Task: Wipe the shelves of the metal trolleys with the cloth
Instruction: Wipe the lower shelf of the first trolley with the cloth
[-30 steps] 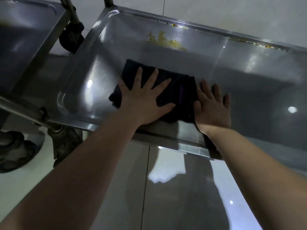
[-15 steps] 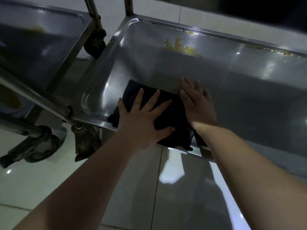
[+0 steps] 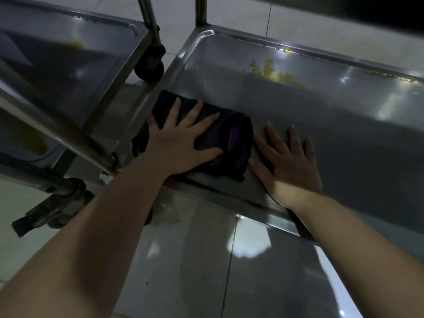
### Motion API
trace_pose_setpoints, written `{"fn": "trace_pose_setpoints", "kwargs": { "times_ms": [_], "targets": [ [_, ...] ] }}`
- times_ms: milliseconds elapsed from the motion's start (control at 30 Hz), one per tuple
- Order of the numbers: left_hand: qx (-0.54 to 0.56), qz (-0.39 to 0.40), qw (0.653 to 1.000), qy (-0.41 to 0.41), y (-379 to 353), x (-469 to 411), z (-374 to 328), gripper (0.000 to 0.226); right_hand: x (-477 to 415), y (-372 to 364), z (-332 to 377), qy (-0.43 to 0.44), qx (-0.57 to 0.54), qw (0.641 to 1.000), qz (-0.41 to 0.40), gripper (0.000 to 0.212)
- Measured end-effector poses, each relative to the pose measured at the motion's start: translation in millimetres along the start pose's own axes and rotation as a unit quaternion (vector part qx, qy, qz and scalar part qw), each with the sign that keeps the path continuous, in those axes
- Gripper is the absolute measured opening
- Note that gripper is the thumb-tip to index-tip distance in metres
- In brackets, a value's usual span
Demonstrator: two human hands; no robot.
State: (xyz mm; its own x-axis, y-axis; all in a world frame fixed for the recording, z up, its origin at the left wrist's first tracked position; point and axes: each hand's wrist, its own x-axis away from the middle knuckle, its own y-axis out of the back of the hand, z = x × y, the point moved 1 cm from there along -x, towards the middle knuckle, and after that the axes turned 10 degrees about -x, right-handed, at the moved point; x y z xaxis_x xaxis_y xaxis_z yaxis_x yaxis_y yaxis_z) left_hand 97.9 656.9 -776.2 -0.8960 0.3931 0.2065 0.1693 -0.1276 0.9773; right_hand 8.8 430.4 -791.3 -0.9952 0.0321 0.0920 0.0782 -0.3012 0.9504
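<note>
Two open hands are wiping the shelf point(image 3: 321, 115).
The left hand point(image 3: 181, 143) is pinning the soft, bunch-prone cloth point(image 3: 229, 138) mid-fold; the right hand point(image 3: 286, 161) is resting flat alongside.

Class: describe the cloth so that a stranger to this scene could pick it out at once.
Start at the large steel trolley shelf on the right. In its near left corner, under the flat left hand, lies the cloth. It is the only soft, dark thing on the shiny metal, with a purple fold showing.
</note>
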Motion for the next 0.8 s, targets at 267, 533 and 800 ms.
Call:
{"fn": "trace_pose_setpoints", "kwargs": {
  "times_ms": [267, 533, 800],
  "targets": [
    [0.038, -0.029, 0.998, 0.039, 30, -88, -14, 0.08, 0, 3, 1, -0.013, 0.003, 1.0, 0.013, 0.073],
    [0.015, 0.011, 1.0, 0.021, 13, -57, -6, 0.077, 0, 1, 1, -0.004, -0.034, 0.999, -0.001, 0.072],
    [-0.026, 0.038, 0.998, 0.03, -14, 63, 12, 0.085, -1, -1, 1, -0.011, -0.051, 0.999, -0.014, 0.074]
  ]
}}
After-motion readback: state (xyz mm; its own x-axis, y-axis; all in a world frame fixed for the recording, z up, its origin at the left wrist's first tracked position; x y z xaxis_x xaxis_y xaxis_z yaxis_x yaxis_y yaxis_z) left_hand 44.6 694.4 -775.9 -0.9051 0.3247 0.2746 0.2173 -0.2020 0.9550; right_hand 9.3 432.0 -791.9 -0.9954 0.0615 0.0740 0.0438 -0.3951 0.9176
